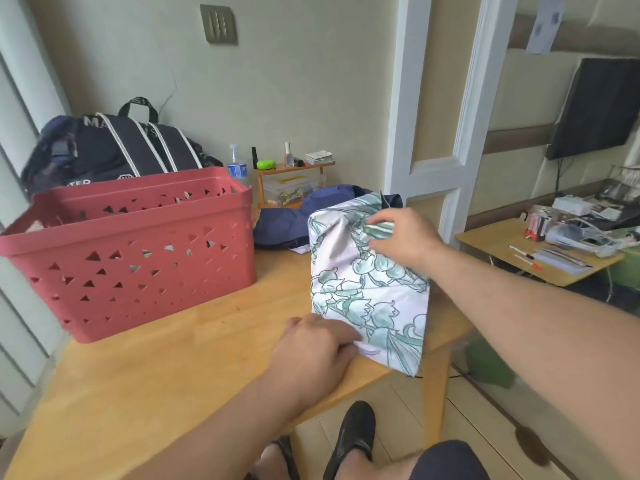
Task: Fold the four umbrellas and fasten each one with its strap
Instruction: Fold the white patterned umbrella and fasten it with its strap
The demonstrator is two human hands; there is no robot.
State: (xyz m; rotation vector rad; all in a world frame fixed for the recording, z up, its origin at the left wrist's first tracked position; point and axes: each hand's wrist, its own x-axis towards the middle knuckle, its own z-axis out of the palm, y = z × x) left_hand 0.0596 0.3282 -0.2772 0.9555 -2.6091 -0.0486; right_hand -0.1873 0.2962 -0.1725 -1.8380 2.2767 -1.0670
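**foldguy:** Hands first: left hand (313, 344) sits at the lower middle of the frame, fingers curled down onto the near edge of the floral umbrella (370, 292), pinning the fabric to the worktop (180, 368). Right hand (403, 237) is at centre right, pinching what looks like the strap (379, 228), a striped green and white strip, at the far end of the bundle.

**raincheck:** So which step is that?

**foldguy:** My read: the canopy's gathered but still loose and wide, so this is the wrapping stage, fastening not done yet. Next move probably calls for rolling the fabric tighter around the shaft, then pulling the strap round it until it catches. Can't see what kind of fastener it has.

**raincheck:** Where are the others?

**foldguy:** A navy umbrella (294, 223) lies crumpled just behind the floral one, centre of frame. Can't pick out any more.

**raincheck:** And the basket?

**foldguy:** Red plastic basket (138, 251) on the left of the worktop. Through the triangle holes there are bits of something pale inside, can't tell what. A clear box (294, 188) under the little shelf up at centre holds small bits, too tiny to name.
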